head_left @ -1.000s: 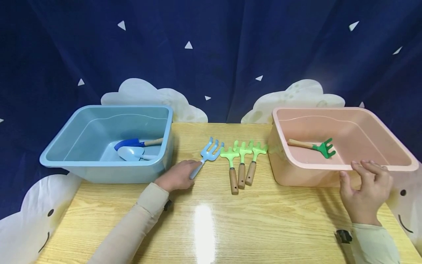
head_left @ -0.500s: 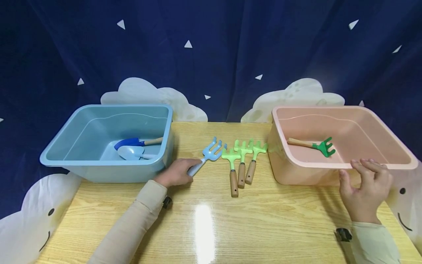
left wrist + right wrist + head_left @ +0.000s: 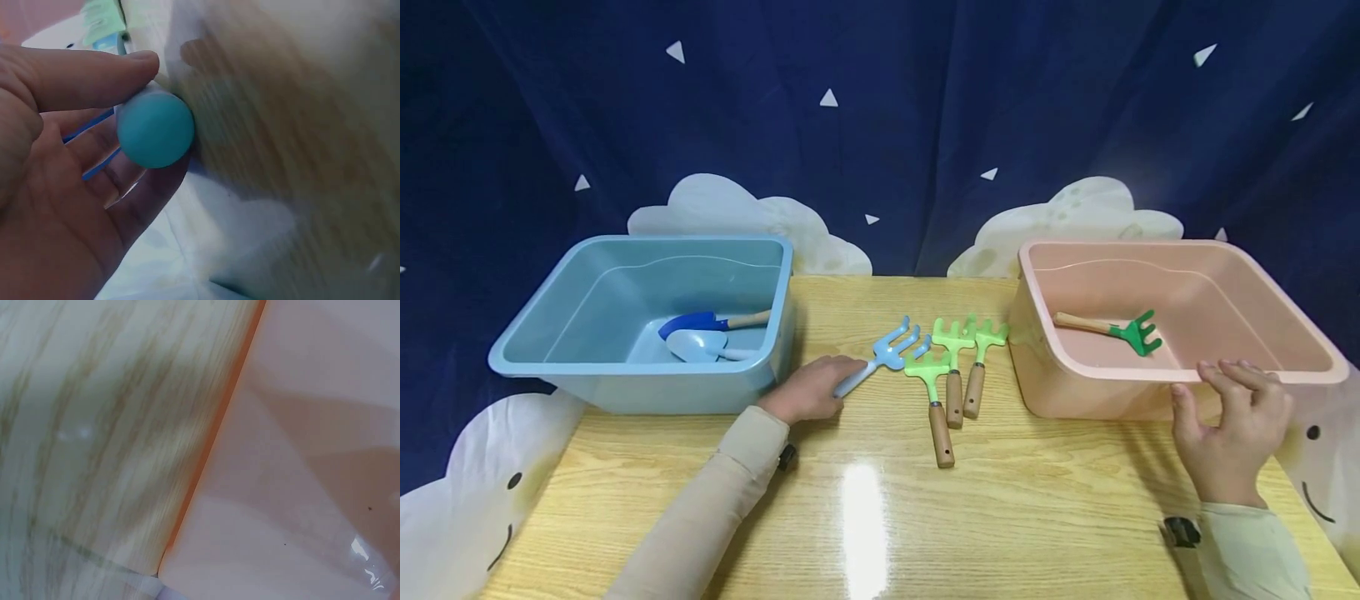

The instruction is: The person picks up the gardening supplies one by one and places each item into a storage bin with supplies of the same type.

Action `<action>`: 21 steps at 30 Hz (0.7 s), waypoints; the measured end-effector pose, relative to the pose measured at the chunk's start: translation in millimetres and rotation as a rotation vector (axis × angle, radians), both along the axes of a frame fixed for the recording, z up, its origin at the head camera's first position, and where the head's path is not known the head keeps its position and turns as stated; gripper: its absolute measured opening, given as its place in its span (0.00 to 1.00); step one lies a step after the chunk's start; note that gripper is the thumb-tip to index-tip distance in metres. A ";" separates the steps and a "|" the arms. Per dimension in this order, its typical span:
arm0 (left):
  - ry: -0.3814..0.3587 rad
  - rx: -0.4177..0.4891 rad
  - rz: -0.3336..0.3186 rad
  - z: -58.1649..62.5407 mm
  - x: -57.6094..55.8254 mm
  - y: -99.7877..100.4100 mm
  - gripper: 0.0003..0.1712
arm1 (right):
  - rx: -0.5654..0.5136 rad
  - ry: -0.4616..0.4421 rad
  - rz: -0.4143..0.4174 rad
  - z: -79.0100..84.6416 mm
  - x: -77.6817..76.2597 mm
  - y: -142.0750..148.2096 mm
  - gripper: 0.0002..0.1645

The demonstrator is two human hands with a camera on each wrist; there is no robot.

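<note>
Right of the blue tub (image 3: 662, 392), left grip (image 3: 814, 390) pinches the fork (image 3: 891, 356); swept sideways, it could snag the crowding rake (image 3: 937, 418)! Right grip (image 3: 1234, 429) relaxed.

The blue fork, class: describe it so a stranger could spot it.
Look at the table between the blue tub and pink tub. There the left hand holds the blue fork by its handle. Unlike the wooden-handled green forks beside it, it is blue.
</note>
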State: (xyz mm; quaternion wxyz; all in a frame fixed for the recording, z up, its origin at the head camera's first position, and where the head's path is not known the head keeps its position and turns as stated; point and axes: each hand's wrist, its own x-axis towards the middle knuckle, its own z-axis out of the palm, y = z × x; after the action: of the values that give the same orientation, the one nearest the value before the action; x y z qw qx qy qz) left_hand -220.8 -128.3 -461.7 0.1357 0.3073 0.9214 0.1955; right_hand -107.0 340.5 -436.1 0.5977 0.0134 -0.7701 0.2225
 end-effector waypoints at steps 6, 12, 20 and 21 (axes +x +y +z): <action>0.022 -0.011 -0.015 2.3 -5.7 1.7 0.40 | -0.004 -0.002 -0.006 1.1 0.6 -1.9 0.39; -0.010 -0.002 -0.001 5.4 -8.5 5.2 0.39 | -0.024 0.042 0.006 4.4 0.4 -7.5 0.39; -0.056 0.027 0.010 5.3 -18.2 8.6 0.39 | -0.028 0.030 0.016 3.6 -0.9 -5.4 0.39; -0.064 0.034 0.012 5.4 -19.0 8.5 0.38 | -0.030 0.027 0.018 3.3 -1.0 -4.7 0.39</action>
State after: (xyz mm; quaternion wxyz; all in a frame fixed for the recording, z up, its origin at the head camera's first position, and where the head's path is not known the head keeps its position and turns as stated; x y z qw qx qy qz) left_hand -239.8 -119.8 -456.3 0.1588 0.2976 0.9149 0.2217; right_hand -108.0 335.8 -432.8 0.6062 0.0143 -0.7584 0.2391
